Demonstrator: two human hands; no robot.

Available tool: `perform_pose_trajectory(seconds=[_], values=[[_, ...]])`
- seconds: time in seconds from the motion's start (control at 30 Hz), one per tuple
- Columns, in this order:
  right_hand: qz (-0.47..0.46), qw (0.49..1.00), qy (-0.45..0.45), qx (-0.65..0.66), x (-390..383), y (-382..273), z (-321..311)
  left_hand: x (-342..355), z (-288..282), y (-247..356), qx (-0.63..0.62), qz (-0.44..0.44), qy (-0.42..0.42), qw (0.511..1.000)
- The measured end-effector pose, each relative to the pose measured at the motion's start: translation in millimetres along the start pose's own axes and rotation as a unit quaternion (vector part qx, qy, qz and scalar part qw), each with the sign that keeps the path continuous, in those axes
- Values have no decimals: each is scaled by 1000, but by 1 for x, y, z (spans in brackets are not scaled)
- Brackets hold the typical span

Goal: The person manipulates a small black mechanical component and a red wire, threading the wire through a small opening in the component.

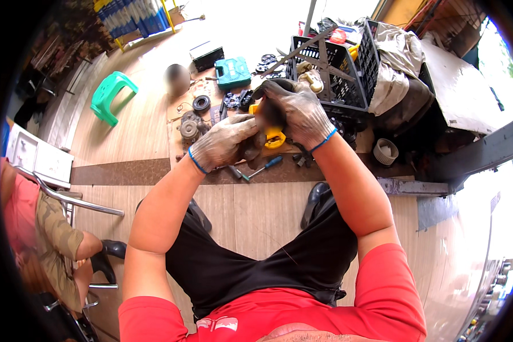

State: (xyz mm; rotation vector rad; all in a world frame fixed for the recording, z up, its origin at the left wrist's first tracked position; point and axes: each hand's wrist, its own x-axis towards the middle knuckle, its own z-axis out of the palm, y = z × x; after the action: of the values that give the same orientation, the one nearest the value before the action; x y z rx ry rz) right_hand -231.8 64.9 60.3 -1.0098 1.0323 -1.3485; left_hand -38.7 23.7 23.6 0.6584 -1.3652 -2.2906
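My left hand (222, 142), in a pale, grimy glove, has its fingers curled on a dark, greasy part (251, 145), whose shape is hard to make out. My right hand (302, 114), gloved alike, is closed round the upper end of a dark item (271, 111), blurred in the middle. A yellow object (275, 138) shows behind both. On the work area lie a round metal housing (189, 128) left of my hands, a black ring (202, 103), a teal case (232, 72), a blue-handled screwdriver (272, 162) and a green-headed tool (244, 176).
Black crates (347, 85) with rags stand at the right, near a small white basket (385, 151) and a metal beam (479, 159). A green plastic stool (111, 97) stands upper left. Another person (62, 233) sits at the left on a metal-framed chair. A yellow rack (119, 40) is behind.
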Motion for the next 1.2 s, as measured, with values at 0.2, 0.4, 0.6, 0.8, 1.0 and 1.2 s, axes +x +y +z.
perform_pose_trajectory(seconds=[0.2, 0.4, 0.6, 0.8, 1.0, 1.2], values=[[-43, 998, 29, -30, 0, 1, 5, 2, 2, -3, -29, -13, -2, 999], [-67, 995, 31, -62, 12, 16, -15, 1, 4, 7, 561, 240, 64, 790], [-66, 992, 62, -90, 11, 16, -1, 9, -4, -4, 542, 190, 181, 798], [-95, 983, 93, -131, 17, 24, -8, 11, 8, 2, 591, 159, 162, 774], [-292, 854, -28, -429, 16, 25, -26, 13, -14, -15, 544, 204, 131, 803], [-86, 993, -77, -30, 21, 20, -47, -4, -13, 8, 154, 91, -2, 984]])
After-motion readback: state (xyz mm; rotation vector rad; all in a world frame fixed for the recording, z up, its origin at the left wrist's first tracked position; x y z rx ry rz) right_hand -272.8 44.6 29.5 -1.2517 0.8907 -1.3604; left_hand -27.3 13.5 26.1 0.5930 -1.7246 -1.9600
